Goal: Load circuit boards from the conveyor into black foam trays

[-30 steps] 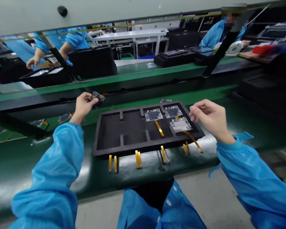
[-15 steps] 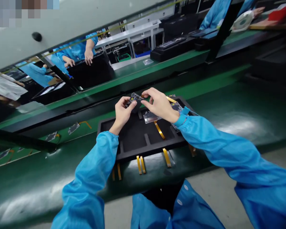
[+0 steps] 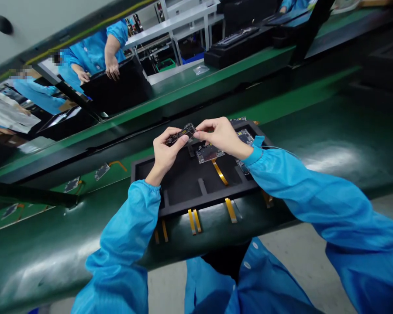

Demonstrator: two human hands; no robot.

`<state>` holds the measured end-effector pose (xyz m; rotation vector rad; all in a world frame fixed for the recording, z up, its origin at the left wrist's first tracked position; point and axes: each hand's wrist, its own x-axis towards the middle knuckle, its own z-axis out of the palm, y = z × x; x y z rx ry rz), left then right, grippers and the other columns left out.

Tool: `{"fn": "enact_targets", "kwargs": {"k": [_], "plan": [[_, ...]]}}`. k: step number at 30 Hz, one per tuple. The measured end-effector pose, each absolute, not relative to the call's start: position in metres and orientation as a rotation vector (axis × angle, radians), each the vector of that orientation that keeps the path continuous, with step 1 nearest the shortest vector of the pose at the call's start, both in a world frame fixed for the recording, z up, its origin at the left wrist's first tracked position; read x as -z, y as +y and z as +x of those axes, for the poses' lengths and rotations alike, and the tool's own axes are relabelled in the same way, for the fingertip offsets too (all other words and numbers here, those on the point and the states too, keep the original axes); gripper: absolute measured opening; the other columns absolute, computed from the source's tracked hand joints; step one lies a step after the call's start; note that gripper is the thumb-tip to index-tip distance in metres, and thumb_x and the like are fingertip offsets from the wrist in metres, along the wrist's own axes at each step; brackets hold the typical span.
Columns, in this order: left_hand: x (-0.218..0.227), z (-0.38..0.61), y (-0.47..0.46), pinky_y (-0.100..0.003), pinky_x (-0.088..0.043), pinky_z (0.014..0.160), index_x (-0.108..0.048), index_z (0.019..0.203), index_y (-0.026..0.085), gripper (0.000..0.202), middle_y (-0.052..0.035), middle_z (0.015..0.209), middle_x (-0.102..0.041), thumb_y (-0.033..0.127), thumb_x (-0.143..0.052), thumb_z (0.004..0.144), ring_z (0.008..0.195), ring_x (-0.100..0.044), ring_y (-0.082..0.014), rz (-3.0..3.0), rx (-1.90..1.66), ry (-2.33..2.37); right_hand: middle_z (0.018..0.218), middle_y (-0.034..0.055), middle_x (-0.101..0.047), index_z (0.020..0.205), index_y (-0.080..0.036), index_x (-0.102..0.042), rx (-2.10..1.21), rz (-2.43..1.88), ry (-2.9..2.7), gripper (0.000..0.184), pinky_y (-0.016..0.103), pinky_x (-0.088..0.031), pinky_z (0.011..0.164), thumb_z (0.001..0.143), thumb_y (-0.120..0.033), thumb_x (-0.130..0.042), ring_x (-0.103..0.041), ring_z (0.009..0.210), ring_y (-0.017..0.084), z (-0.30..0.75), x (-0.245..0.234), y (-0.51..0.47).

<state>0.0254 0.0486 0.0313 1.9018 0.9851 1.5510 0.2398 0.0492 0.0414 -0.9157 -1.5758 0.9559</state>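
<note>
Both my hands hold one small dark circuit board (image 3: 182,133) above a black foam tray (image 3: 183,185). My left hand (image 3: 165,150) pinches its left end, and my right hand (image 3: 221,137) pinches its right end with thumb and fingertips. The tray lies on a green conveyor belt (image 3: 52,248) in front of me. In its right compartments lie circuit boards (image 3: 209,153) with orange flex cables (image 3: 220,172); the left compartments hold nothing. More orange flex cable ends (image 3: 229,210) stick out from under the tray's near edge.
Loose boards (image 3: 101,171) lie on the belt to the left. Across the line, a person in blue rests hands on a black tray (image 3: 118,89). More black trays (image 3: 239,41) and a white table (image 3: 183,22) stand farther back. Grey floor lies below the belt's edge.
My left hand brought the small board from the left to above the tray. My right hand came over and took its other end. The view has tilted and shifted.
</note>
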Motion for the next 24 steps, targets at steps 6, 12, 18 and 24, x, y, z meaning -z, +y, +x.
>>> {"fn": "enact_targets", "kwargs": {"k": [6,12,18,24], "plan": [[-0.022,0.03,0.051,-0.039,-0.067,0.091,-0.081,0.102,0.018,0.073,-0.0087,0.102,-0.084,0.084,-0.092,0.074,0.097,-0.081,-0.0268,1.632,-1.422,0.928,0.061,-0.0012,-0.064,0.071,-0.016,-0.071,-1.213,-0.871,-1.343,0.037,0.022,-0.047,0.054,0.077,-0.035,-0.101,-0.058,0.057,0.01,0.24,-0.047,0.047],[-0.029,0.038,0.035,-0.04,-0.072,0.078,-0.08,0.1,0.013,0.072,-0.0139,0.089,-0.086,0.083,-0.085,0.086,0.08,-0.085,-0.028,1.624,-1.161,0.899,0.062,-0.0015,-0.065,0.072,-0.016,-0.069,-1.368,-0.878,-1.203,0.037,0.019,-0.045,0.051,0.081,-0.028,-0.103,-0.06,0.056,0.009,0.24,-0.053,0.043],[-0.038,0.043,0.027,-0.036,-0.071,0.064,-0.074,0.096,0.013,0.077,-0.0178,0.091,-0.086,0.086,-0.087,0.078,0.074,-0.085,-0.0281,1.543,-1.06,0.885,0.059,-0.0022,-0.063,0.067,-0.014,-0.068,-1.369,-0.908,-1.176,0.037,0.016,-0.044,0.052,0.083,-0.016,-0.1,-0.06,0.055,0.007,0.242,-0.069,0.034],[-0.055,0.047,0.006,-0.029,-0.066,0.055,-0.07,0.091,0.016,0.078,-0.0118,0.08,-0.082,0.089,-0.089,0.072,0.069,-0.083,-0.0268,1.4,-0.883,0.745,0.066,0.0024,-0.07,0.074,-0.014,-0.068,-1.62,-0.979,-0.998,0.03,0.017,-0.053,0.051,0.1,-0.003,-0.077,-0.069,0.056,0.011,0.266,-0.092,-0.01]]}}
